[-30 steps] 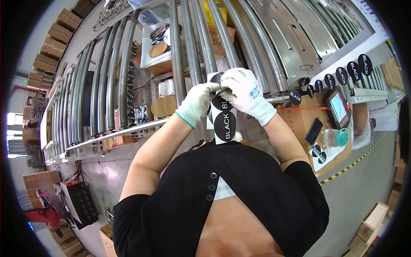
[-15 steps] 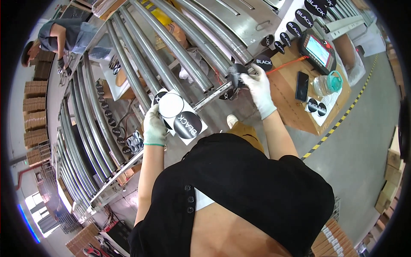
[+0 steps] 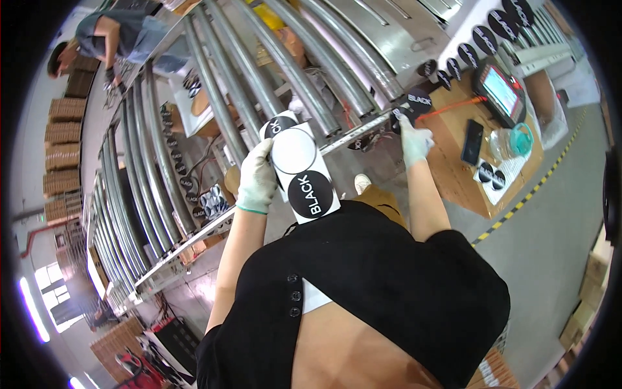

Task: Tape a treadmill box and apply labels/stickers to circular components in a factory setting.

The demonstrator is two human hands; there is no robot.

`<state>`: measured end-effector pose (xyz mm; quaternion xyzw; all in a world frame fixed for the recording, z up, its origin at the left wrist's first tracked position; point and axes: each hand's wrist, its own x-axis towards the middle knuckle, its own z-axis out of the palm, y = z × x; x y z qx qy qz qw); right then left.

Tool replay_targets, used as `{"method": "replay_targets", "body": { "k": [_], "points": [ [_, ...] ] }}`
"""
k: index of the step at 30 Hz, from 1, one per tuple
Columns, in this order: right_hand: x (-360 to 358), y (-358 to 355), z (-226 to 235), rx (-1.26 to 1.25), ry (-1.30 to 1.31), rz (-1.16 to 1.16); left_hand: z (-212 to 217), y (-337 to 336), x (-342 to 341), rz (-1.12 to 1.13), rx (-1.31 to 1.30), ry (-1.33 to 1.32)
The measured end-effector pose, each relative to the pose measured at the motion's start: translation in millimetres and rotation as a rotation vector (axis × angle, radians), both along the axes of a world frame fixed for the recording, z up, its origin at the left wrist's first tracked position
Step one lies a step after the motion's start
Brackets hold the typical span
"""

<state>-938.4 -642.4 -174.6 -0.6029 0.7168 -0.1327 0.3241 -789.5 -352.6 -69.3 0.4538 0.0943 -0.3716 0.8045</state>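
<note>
Atop carton [image 3: 440, 178], bottle [image 3: 507, 143] (teal-lidded), left grip [image 3: 257, 176] holding sticker sheet [image 3: 297, 155], right grip [image 3: 414, 141] unclear

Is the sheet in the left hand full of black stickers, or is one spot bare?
One spot is bare: the sheet in the left hand shows a white circle between two black stickers.

yellow-black tape [image 3: 519, 205] crosses the grey floor [image 3: 544, 243], and a window [image 3: 50, 277] glows lower left.
</note>
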Motion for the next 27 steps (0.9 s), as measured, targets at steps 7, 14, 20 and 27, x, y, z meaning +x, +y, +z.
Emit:
{"method": "replay_targets", "body": {
  "k": [7,14,20,27],
  "points": [
    [12.1,86.6,121.2,0.792,-1.081,0.813,31.9,-14.1,-15.0,-0.049,0.122,-0.187],
    [35.4,114.6,151.7,0.726,-1.213,0.953,44.9,-1.7,-35.2,-0.130,0.125,-0.295],
    [43.5,119.4,182.3,-0.269,-0.641,1.448,52.7,23.0,-51.3,-0.273,0.399,-0.517],
    [54.4,135.1,189.3,-0.786,-0.734,1.476,68.1,35.6,-60.5,-0.167,0.327,-0.451]
  ]
}}
